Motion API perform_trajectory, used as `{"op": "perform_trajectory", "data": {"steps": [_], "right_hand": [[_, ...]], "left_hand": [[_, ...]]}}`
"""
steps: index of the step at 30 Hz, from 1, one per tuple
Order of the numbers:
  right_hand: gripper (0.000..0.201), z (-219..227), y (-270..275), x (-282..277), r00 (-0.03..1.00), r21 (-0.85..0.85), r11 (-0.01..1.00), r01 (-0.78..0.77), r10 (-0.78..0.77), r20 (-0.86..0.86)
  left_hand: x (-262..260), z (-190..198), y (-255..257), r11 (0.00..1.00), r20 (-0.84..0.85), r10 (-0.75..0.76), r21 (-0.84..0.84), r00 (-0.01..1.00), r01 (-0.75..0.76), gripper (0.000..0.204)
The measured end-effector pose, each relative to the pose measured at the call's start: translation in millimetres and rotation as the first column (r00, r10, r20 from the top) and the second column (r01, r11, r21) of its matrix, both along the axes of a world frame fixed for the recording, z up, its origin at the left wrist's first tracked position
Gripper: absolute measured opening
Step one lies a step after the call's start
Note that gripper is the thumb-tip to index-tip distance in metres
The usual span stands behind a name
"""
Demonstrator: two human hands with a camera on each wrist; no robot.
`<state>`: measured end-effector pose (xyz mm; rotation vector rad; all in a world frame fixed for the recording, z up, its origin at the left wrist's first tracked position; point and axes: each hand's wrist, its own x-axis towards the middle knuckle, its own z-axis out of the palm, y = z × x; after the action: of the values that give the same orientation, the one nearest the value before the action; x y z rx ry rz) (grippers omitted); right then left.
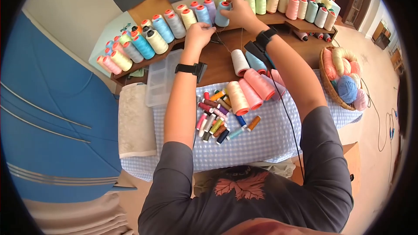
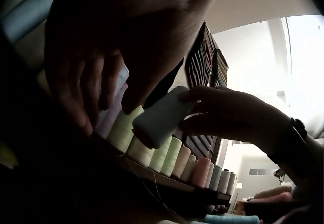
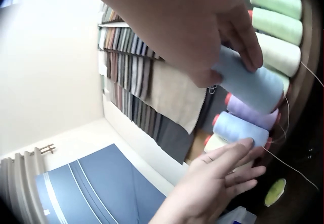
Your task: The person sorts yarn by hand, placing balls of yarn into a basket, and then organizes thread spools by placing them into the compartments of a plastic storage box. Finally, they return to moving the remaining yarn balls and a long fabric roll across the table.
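Note:
My right hand (image 1: 242,14) grips a grey-blue cone of thread (image 3: 250,82) near its top, tilted in front of the row on the wooden shelf. My left hand (image 1: 199,38) is just to its left, low before the row, with loosely bent fingers and no thing in its grasp. In the right wrist view, the left fingertips overlap a lighter blue cone (image 3: 240,129) that stands beside a lilac cone (image 3: 251,111). Loose thread (image 3: 291,168) trails from the shelf. Pale green cones (image 2: 121,133) stand behind the hands in the left wrist view.
Several cones, among them a white cone (image 1: 240,62) and a pink cone (image 1: 260,83), lie nearer the body. Small spools (image 1: 216,124) are heaped on the checked cloth (image 1: 270,135). A clear plastic case (image 1: 157,80) and folded towel (image 1: 136,119) lie left, a yarn basket (image 1: 326,76) right.

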<state>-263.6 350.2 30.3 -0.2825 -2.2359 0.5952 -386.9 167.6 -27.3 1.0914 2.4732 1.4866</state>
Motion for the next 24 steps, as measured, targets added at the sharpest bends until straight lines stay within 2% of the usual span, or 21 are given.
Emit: {"op": "perform_trajectory", "data": {"steps": [3, 5, 6, 7, 9, 10, 12, 13, 16, 17, 19, 20, 21, 22, 24], "right_hand": [[0.068, -12.1, 1.7, -26.5, 0.995, 0.051, 0.999, -0.007, 0.012, -0.094], [0.065, -6.0, -6.9, -24.4, 0.996, -0.119, 0.992, -0.035, 0.044, 0.072], [0.066, -4.8, -7.7, -24.7, 0.991, -0.049, 0.999, 0.000, 0.007, 0.135], [0.066, -9.1, -4.5, -28.5, 0.990, -0.050, 0.999, -0.003, 0.010, 0.139], [0.063, -21.2, 0.5, -35.0, 0.976, -0.254, 0.966, -0.055, 0.106, 0.193], [0.063, -26.0, 3.2, -36.7, 0.975, -0.256, 0.965, -0.053, 0.106, 0.196], [0.060, -37.4, 9.6, -36.8, 0.990, -0.092, 0.994, -0.066, 0.077, 0.121], [0.060, -38.7, 10.8, -32.2, 0.989, -0.097, 0.993, -0.063, 0.075, 0.127], [0.052, -39.5, 18.0, -11.9, 0.968, -0.073, 0.987, -0.142, 0.154, 0.198], [0.049, -38.4, 20.9, -2.8, 0.954, -0.144, 0.982, -0.122, 0.156, 0.255], [0.046, -37.8, 27.2, 18.1, 0.937, -0.212, 0.972, -0.098, 0.162, 0.310], [0.044, -39.8, 33.4, 31.6, 0.952, -0.097, 0.991, -0.091, 0.115, 0.284], [0.043, -41.4, 39.4, 44.8, 0.965, 0.019, 0.997, -0.078, 0.071, 0.252], [0.043, -43.2, 47.8, 57.7, 0.966, 0.019, 0.997, -0.074, 0.067, 0.251], [0.045, -47.2, 60.4, 80.6, 0.819, 0.267, 0.961, 0.066, -0.205, 0.535]], "left_hand": [[-3.1, -4.4, 2.5, 1.000, -0.050, -0.023, -0.010, 0.998, 0.023, 0.050], [-0.6, -2.7, 1.9, 0.999, -0.033, -0.041, 0.012, 0.999, 0.041, 0.054], [-0.6, -1.0, 1.6, 0.999, -0.022, -0.049, -0.001, 0.999, 0.049, 0.056], [2.1, 1.6, 0.2, 0.999, -0.018, -0.046, -0.001, 0.999, 0.046, 0.056], [8.7, 5.9, -2.5, 0.999, 0.024, -0.037, -0.013, 0.999, 0.038, 0.056], [8.3, 5.0, -2.2, 0.999, 0.028, -0.038, -0.014, 0.999, 0.038, 0.056], [7.8, 3.5, -0.8, 0.999, -0.022, -0.033, -0.037, 0.999, 0.032, 0.054], [9.0, 4.5, -1.3, 0.999, -0.015, -0.036, -0.041, 0.999, 0.035, 0.054], [14.5, 8.3, -2.0, 0.962, -0.064, -0.135, -0.247, 0.989, 0.115, 0.053], [18.8, 9.4, -1.0, 0.961, -0.060, -0.138, -0.248, 0.989, 0.119, 0.053], [33.5, 17.8, -0.7, 0.822, 0.064, -0.351, -0.456, 0.934, 0.340, 0.058], [46.4, 18.3, -2.4, 0.786, 0.090, -0.408, -0.472, 0.909, 0.399, 0.066], [53.4, 16.9, 1.5, 0.700, 0.164, -0.458, -0.538, 0.873, 0.469, 0.070], [65.6, 18.7, 2.7, 0.634, 0.218, -0.474, -0.588, 0.853, 0.502, 0.069], [89.5, 21.2, 4.5, 0.510, 0.298, -0.486, -0.666, 0.821, 0.544, 0.067]]}}
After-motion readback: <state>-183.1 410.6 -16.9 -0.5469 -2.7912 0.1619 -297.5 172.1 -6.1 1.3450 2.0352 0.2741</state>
